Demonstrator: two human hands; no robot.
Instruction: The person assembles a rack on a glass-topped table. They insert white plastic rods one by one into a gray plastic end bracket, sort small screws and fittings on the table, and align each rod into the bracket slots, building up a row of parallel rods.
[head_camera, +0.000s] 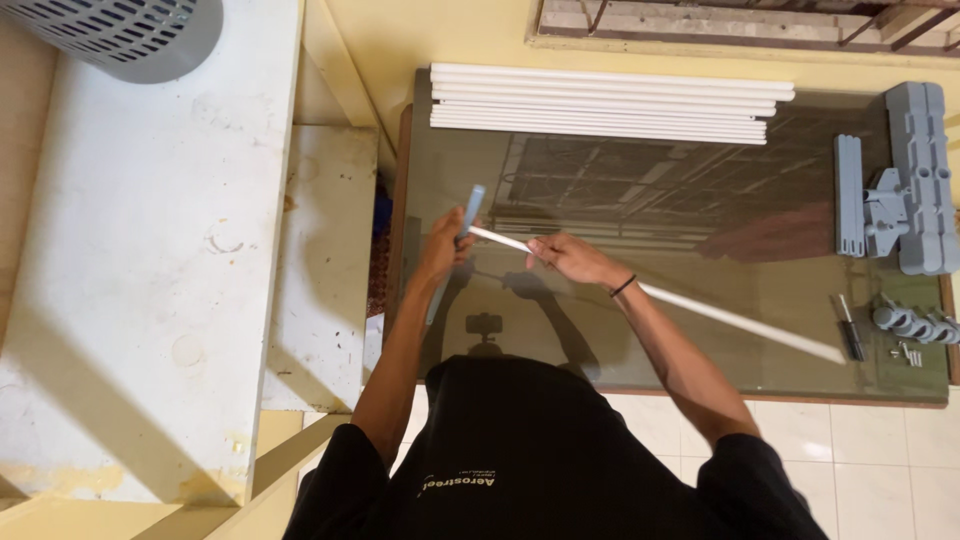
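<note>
White round rod (700, 308) gripped in right hand (565, 258), flat grey bar (468, 215) in left hand (443, 250), over glass tabletop (640, 200).

a glass-topped table (680, 200) with a brown edge stands by a yellow wall (430, 30). the shiny glass mirrors a window grille. the floor (870, 440) has pale tiles. a big white ledge (150, 280) sits beside it, with a grey slotted bin (130, 35) on top

Left hand (443, 243) grips grey bar (470, 212), upright at white tube (690, 308) end. Right hand (566, 257) closed around tube, which runs toward 4 o'clock over glass table (640, 190). White tube stack (605, 104) at 12 o'clock.
</note>
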